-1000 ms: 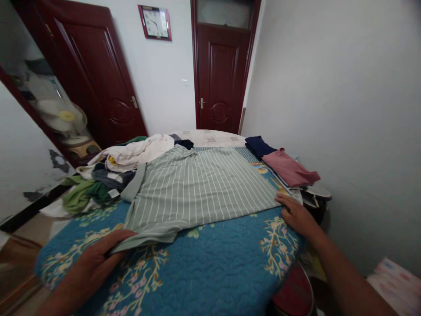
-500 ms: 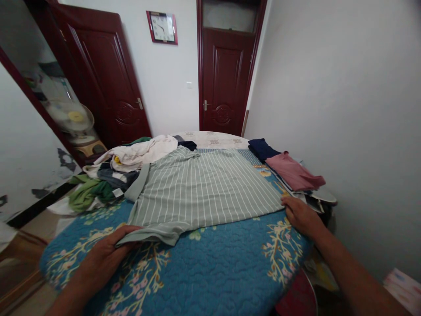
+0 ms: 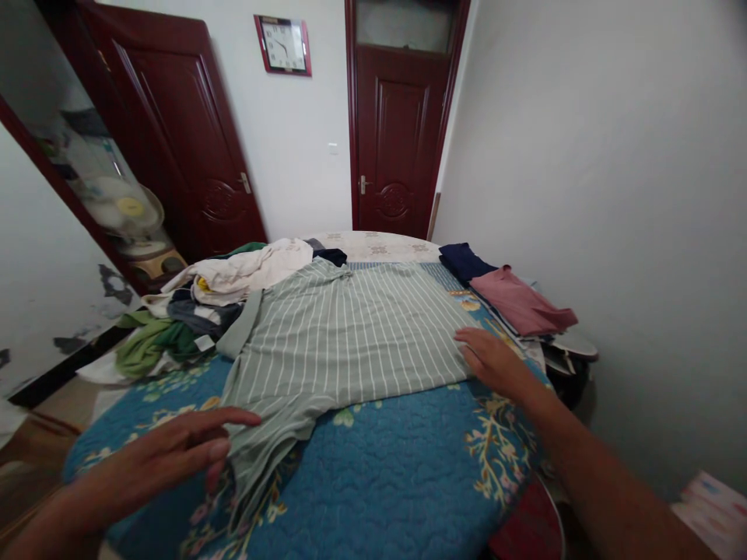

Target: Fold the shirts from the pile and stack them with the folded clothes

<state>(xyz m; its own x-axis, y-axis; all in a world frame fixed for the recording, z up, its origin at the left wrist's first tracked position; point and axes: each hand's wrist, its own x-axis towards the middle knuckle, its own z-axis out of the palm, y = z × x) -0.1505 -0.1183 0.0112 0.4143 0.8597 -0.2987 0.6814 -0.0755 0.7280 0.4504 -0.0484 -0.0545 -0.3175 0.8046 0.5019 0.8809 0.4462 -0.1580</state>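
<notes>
A pale green shirt point(image 3: 350, 334) with white stripes lies spread across the blue floral quilted cover point(image 3: 379, 474). My left hand point(image 3: 169, 459) hovers by the shirt's near-left sleeve, index finger stretched out and thumb apart, with nothing gripped. That sleeve point(image 3: 274, 435) hangs in loose folds toward me. On the opposite side, my right hand point(image 3: 496, 362) rests at the shirt's right edge, its fingers extended over the cloth. The hand covers that corner of the fabric.
Rumpled clothes point(image 3: 245, 272) are heaped at the left, with a green garment point(image 3: 145, 346) in front. Folded clothes, a pink one point(image 3: 522, 299) and a navy one point(image 3: 467, 264), are stacked at the right beside the wall. A patterned white tabletop point(image 3: 379, 245) shows behind.
My left hand has let go of the sleeve, which has dropped toward me, and moved down-left. My right hand has shifted left from the shirt's corner onto the cloth.
</notes>
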